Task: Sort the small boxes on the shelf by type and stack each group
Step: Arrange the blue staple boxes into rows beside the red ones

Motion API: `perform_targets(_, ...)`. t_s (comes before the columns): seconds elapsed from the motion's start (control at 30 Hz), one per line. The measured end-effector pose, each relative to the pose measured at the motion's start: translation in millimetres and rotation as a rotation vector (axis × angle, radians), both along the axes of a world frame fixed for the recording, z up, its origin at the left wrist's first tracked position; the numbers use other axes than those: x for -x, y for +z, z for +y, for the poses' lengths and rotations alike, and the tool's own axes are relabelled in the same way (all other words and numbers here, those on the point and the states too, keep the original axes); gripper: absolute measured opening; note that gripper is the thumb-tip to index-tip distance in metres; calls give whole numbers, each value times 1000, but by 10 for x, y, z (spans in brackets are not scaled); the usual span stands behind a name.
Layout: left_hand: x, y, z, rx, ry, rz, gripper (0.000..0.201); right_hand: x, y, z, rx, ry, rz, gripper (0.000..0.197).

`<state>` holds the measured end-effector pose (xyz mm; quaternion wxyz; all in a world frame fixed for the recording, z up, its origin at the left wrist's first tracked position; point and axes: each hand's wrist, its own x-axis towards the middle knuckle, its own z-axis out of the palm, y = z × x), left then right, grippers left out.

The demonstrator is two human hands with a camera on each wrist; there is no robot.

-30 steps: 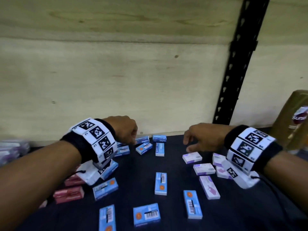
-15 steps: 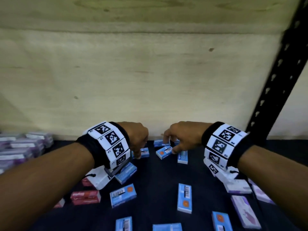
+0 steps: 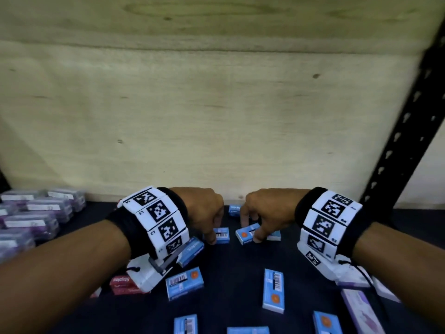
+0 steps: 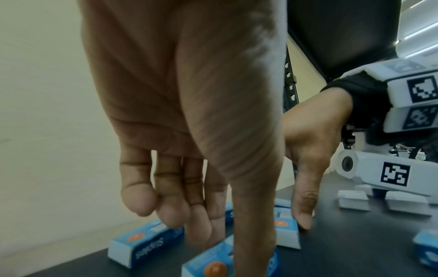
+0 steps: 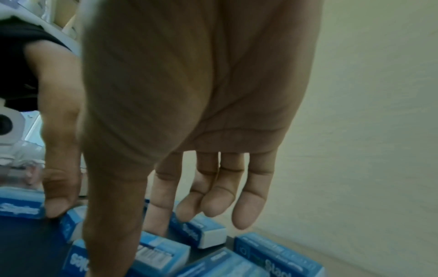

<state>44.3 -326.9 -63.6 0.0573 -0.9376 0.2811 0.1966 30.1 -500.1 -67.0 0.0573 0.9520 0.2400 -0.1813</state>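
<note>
Small blue boxes lie scattered on the dark shelf (image 3: 240, 266). My left hand (image 3: 213, 229) points down at the back middle, its thumb and fingers set on either side of one blue box (image 3: 222, 235). The left wrist view shows that box (image 4: 208, 262) under the left hand (image 4: 225, 247). Close beside it, my right hand (image 3: 250, 230) pinches another blue box (image 3: 246, 233), slightly tilted, between thumb and index finger. In the right wrist view the right hand (image 5: 132, 245) comes down on that barcode box (image 5: 161, 256).
Stacked purple boxes (image 3: 36, 218) stand at the back left. Red boxes (image 3: 122, 284) lie under my left wrist, pale purple ones (image 3: 361, 307) at the right. More blue boxes (image 3: 273, 290) lie in front. A plywood wall (image 3: 216, 128) and a black post (image 3: 397, 150) close the back.
My right hand has moved left from the pale purple boxes to the blue ones. Both hands have come together and lowered onto blue boxes at the back.
</note>
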Motion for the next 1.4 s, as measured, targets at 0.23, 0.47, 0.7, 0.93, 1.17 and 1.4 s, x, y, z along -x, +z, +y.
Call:
perform_targets(0.23,5,134,62,70,26,41,39,128,38,-52,-59,-63,58,43)
perform_targets(0.47,-407,129,101,-86,97,-153,43,-216,68,-79,4,-146,-95,44)
perform_targets(0.7,-473,-21,10,-201,52,-133,49,-359,-18,35,-16,-89,-75,47)
perform_targets(0.93,-397,-21,-27,-134,-22,-179,37,-346,-31,123,14,-31,-26,55)
perform_targets(1.17,-410,65,33,-180,-32,-50,27,-300,-17,63,-5,-110,-6,51)
perform_targets(1.4,-412,50,68,-101,11,-109,26,-297,60,-17,-200,-165,-42,28)
